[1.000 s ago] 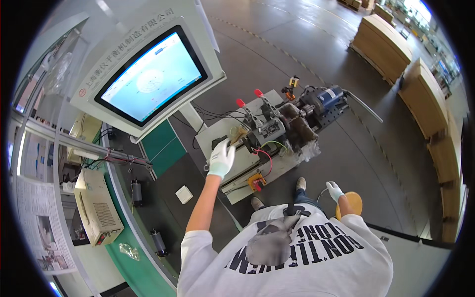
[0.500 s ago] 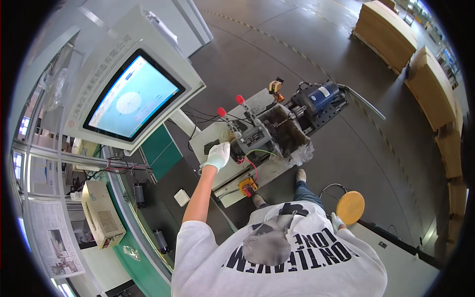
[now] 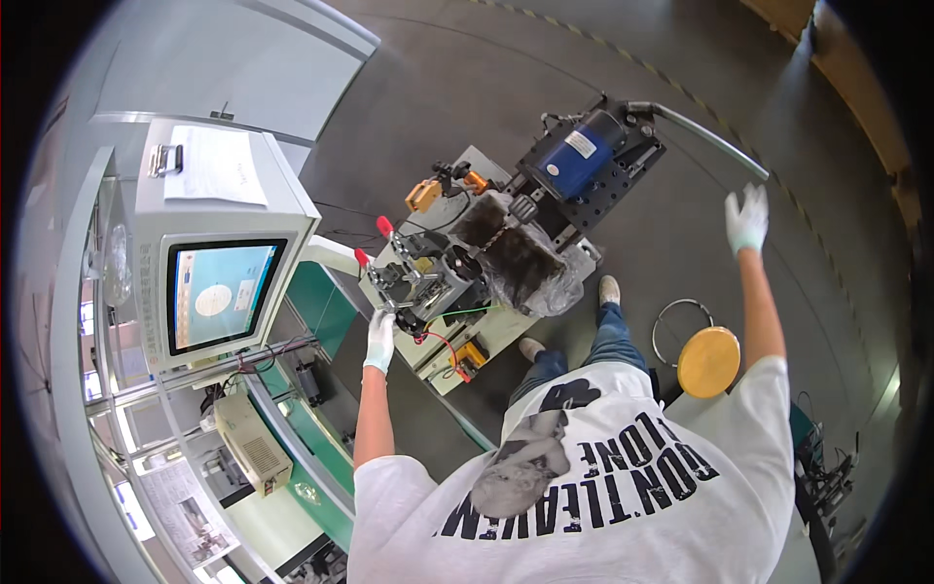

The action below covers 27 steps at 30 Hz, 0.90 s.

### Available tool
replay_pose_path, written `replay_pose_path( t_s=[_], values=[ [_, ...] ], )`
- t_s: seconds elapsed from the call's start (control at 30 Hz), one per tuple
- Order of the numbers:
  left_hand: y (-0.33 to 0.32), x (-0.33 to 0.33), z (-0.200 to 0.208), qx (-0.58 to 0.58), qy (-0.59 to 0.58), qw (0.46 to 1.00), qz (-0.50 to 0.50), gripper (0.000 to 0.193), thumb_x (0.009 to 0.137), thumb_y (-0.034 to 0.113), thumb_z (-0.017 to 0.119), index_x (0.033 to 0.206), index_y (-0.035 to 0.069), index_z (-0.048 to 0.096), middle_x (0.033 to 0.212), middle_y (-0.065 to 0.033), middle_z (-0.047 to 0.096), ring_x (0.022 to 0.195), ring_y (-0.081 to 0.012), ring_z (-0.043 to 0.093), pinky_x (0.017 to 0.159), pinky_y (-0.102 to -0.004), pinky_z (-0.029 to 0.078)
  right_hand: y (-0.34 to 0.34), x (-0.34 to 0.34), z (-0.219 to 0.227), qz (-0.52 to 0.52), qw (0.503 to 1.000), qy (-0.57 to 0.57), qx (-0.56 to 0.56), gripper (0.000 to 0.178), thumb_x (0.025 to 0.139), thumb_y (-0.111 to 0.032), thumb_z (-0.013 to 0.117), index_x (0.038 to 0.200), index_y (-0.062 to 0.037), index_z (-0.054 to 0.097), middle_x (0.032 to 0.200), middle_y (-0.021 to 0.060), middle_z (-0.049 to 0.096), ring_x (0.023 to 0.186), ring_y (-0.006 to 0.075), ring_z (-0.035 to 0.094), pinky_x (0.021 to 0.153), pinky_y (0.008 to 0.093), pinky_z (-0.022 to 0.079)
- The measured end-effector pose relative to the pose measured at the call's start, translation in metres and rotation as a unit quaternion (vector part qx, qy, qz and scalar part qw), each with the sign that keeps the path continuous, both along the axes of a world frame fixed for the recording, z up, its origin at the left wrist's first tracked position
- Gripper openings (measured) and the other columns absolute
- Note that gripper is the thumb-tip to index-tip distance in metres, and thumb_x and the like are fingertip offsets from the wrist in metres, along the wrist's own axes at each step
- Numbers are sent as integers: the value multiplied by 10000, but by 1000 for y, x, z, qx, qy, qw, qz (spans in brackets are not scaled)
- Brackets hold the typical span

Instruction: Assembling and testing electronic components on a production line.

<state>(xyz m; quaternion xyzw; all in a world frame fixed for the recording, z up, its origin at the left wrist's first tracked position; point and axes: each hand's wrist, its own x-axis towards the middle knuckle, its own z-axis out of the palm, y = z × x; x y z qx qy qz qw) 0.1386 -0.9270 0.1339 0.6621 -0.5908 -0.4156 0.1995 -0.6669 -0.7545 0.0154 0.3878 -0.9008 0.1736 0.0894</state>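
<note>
At the left end of a workshop machine's pale base (image 3: 508,331), the white-gloved left hand (image 3: 380,341) reaches up to the clamps' end, its fingertips against or just beside the metalwork there; whether they grasp anything, I cannot tell. Well apart from it, the right hand (image 3: 747,222), gloved too, is raised with its fingers released and spread, nothing in them, near the end of a bent metal bar (image 3: 702,132) as seen from above.

Under two clamps with red handles, one red handle (image 3: 385,227) above the other, sits a dark metal block (image 3: 443,294), just to the right of the left hand. Next along the base comes a brown tray (image 3: 520,261) with clear plastic wrapped around its edge, then a blue motor (image 3: 581,156) at the far right end. An orange sensor (image 3: 424,196) stands behind the clamps. Along the front edge are a yellow switch box (image 3: 473,356) and a looped red wire (image 3: 446,345).

Left of the machine, a grey cabinet holds a lit screen (image 3: 222,295) showing a pale circle; clipped papers (image 3: 216,167) lie on its top. A round wooden stool (image 3: 708,361) stands on the right, below the right hand in view.
</note>
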Motion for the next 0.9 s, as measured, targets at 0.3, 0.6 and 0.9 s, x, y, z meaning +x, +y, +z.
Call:
replay_pose_path(
  t_s=[0.3, 0.6, 0.9],
  values=[
    [7, 39, -53, 46, -48, 987, 149, 342, 1071, 271, 419, 1209, 7, 586, 1019, -68, 619, 873, -172, 524, 806, -346, 451, -110, -111, 22, 62, 917, -271, 287, 532, 839, -430, 601, 1241, -82, 605, 1142, 244, 656, 1096, 376, 630, 949, 444, 481],
    [7, -32, -35, -2, -32, 982, 184, 203, 1025, 187, 459, 1059, 85, 631, 804, -28, 589, 686, -167, 512, 614, -363, 433, -88, -131, -9, 28, 948, -155, 278, 507, 828, -469, 638, 1030, -11, 713, 1004, 282, 686, 1024, 450, 645, 857, 496, 513],
    [7, -12, -52, -75, -280, 956, 36, 372, 1003, 238, 398, 956, -51, 628, 937, -304, 648, 912, -474, 624, 754, -532, 468, -15, 44, 4, -130, 936, -234, 228, 546, 832, -523, 567, 1126, -87, 714, 1061, 230, 701, 1042, 421, 659, 900, 498, 506]
  ],
)
